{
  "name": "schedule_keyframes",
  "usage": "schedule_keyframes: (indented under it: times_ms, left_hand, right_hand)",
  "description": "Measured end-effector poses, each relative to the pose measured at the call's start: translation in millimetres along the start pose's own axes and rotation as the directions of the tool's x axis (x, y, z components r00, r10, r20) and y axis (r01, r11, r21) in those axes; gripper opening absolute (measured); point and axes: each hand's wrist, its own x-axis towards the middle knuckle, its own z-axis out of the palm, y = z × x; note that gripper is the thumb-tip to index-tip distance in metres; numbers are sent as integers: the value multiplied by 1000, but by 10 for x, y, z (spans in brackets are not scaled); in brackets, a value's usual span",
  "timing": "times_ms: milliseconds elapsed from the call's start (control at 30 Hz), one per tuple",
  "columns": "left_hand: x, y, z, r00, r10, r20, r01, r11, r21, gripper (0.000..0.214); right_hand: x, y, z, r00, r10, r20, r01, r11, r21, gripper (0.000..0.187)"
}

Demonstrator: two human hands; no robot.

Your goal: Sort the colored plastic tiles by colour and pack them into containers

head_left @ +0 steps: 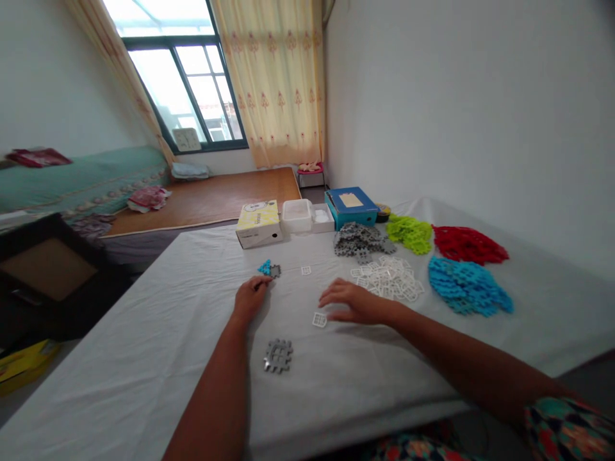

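My left hand (251, 298) rests on the table with its fingers curled together. Its fingertips are at the near edge of a small grey toothed building piece (275, 271), which lies against a blue triangular piece (264, 267). Whatever the curled fingers hold, if anything, is hidden. My right hand (353, 302) hovers with fingers apart, just right of a white window-lattice piece (319, 319). Another white lattice piece (306, 271) lies farther back. Nearer to me, beside my left forearm, is a grey toothed square (278, 356) with a lattice in its middle.
Right of my right hand spread piles of white lattices (391, 279), grey pieces (360, 239), lime green pieces (409, 234), red pieces (466, 244) and blue pieces (468, 285). Behind stand a yellow-white box (259, 224), a clear container (296, 216) and a blue box (350, 207).
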Motion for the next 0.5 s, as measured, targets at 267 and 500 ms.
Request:
schedule_keyframes:
  times_ms: [267,500]
  left_hand:
    - [-23,29,-5,1000,-18,5,18,1000,24,31]
    - [-21,100,-4,1000,-3,-19,3,1000,-21,29]
  right_hand:
    - [-53,140,71,965,263,-25,-250,877,-411,12]
    - [326,379,102,980,197,-28,-193,903,-383,28]
